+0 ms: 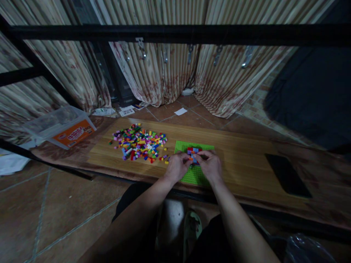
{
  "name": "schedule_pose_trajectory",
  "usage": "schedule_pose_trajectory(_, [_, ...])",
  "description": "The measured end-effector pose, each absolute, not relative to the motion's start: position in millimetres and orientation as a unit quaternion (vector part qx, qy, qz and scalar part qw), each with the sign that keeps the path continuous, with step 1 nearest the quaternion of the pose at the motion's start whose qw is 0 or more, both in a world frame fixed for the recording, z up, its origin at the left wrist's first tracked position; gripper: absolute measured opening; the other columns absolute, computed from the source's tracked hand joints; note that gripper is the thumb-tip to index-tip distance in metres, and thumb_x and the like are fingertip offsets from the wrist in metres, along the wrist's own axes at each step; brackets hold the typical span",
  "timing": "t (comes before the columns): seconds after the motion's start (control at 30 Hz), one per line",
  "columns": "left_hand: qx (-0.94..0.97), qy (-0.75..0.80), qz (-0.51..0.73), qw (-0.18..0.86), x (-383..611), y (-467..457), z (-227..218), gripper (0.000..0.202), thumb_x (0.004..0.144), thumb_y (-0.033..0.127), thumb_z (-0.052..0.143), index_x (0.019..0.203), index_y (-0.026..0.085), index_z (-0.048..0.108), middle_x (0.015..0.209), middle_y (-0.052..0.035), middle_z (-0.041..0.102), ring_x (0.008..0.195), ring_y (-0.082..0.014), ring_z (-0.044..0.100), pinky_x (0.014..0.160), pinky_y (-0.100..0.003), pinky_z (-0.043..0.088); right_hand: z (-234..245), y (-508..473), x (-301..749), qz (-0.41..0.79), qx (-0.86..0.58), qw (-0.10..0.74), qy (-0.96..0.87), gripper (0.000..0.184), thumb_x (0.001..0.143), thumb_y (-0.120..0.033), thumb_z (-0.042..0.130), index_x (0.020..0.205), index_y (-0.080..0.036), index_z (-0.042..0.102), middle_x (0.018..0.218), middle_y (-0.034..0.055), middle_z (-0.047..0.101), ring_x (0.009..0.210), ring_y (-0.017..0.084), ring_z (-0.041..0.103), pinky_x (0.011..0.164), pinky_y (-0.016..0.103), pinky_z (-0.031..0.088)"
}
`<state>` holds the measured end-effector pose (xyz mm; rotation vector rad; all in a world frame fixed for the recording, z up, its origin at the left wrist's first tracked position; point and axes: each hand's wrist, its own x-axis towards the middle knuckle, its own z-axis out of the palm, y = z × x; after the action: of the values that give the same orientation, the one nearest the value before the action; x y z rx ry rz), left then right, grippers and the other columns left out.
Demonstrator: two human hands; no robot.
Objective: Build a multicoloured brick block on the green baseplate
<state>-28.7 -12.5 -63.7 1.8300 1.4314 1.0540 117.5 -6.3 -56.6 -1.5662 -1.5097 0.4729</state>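
A green studded baseplate [195,176] lies on the wooden board in front of me. On it sits a small cluster of toy building bricks [194,150] in red, blue and orange. My left hand [178,166] comes in from the left with its fingers closed at the cluster, by an orange brick. From the right, my right hand [211,165] pinches at the cluster's blue bricks. The fingertips of both hands nearly meet and hide part of the build. Which single brick each hand grips is too small to tell.
Left of the baseplate spreads a loose heap of many-coloured bricks [141,142]. A clear plastic tub [61,126] with an orange label stands farther left. A dark flat phone-like slab [287,176] lies at the board's right end. A black bar [175,34] with hooks crosses ahead.
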Motion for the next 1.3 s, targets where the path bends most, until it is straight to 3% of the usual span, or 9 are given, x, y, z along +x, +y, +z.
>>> schedule_pose_trajectory(0.27, [0.682, 0.541, 0.396, 0.294, -28.6, -14.6, -59.7, 0.014, 0.079, 0.025, 0.063, 0.086, 0.017, 0.073, 0.079, -0.0036, 0.07, 0.069, -0.0144, 0.061, 0.066, -0.026, 0.049, -59.2, -7.7, 117.4, 0.191, -0.613, 0.451, -0.62, 0.028, 0.074, -0.045, 0.064, 0.079, -0.02, 0.075, 0.084, 0.0064, 0.059, 0.076, 0.02, 0.058, 0.074, 0.035, 0.047])
schedule_pose_trajectory(0.5, [0.682, 0.544, 0.383, 0.305, -27.9, -17.6, -52.9, 0.021, 0.082, 0.022, 0.057, 0.097, 0.02, 0.073, 0.092, -0.0042, 0.074, 0.084, -0.018, 0.066, 0.077, -0.029, 0.052, -62.0, -14.6, 114.7, 0.17, -0.608, 0.45, -0.632, 0.027, 0.081, -0.041, 0.059, 0.086, -0.022, 0.076, 0.091, 0.0074, 0.06, 0.082, 0.02, 0.059, 0.077, 0.035, 0.048])
schedule_pose_trajectory(0.67, [0.706, 0.525, 0.362, 0.308, -29.1, -20.7, -50.4, 0.027, 0.085, 0.021, 0.053, 0.104, 0.022, 0.071, 0.095, -0.0031, 0.074, 0.084, -0.0176, 0.067, 0.078, -0.029, 0.052, -66.1, -18.9, 112.2, 0.164, -0.599, 0.468, -0.629, 0.024, 0.083, -0.036, 0.057, 0.088, -0.022, 0.076, 0.097, 0.008, 0.06, 0.089, 0.021, 0.059, 0.081, 0.036, 0.048])
schedule_pose_trajectory(1.03, [0.767, 0.541, 0.29, 0.186, -31.9, -26.0, -49.9, 0.031, 0.09, 0.024, 0.045, 0.113, 0.021, 0.066, 0.096, -0.0058, 0.072, 0.083, -0.0182, 0.066, 0.076, -0.028, 0.052, -70.1, -17.3, 110.1, 0.184, -0.588, 0.499, -0.609, 0.019, 0.08, -0.032, 0.061, 0.086, -0.024, 0.076, 0.098, 0.0072, 0.062, 0.093, 0.022, 0.058, 0.084, 0.038, 0.048])
schedule_pose_trajectory(1.3, [0.761, 0.532, 0.311, 0.204, -31.8, -26.8, -50.5, 0.034, 0.09, 0.022, 0.044, 0.119, 0.021, 0.062, 0.106, -0.006, 0.07, 0.092, -0.0182, 0.066, 0.083, -0.028, 0.051, -71.4, -16.5, 109.9, 0.173, -0.574, 0.505, -0.621, 0.018, 0.081, -0.031, 0.06, 0.085, -0.024, 0.076, 0.097, 0.007, 0.062, 0.093, 0.022, 0.058, 0.084, 0.039, 0.048])
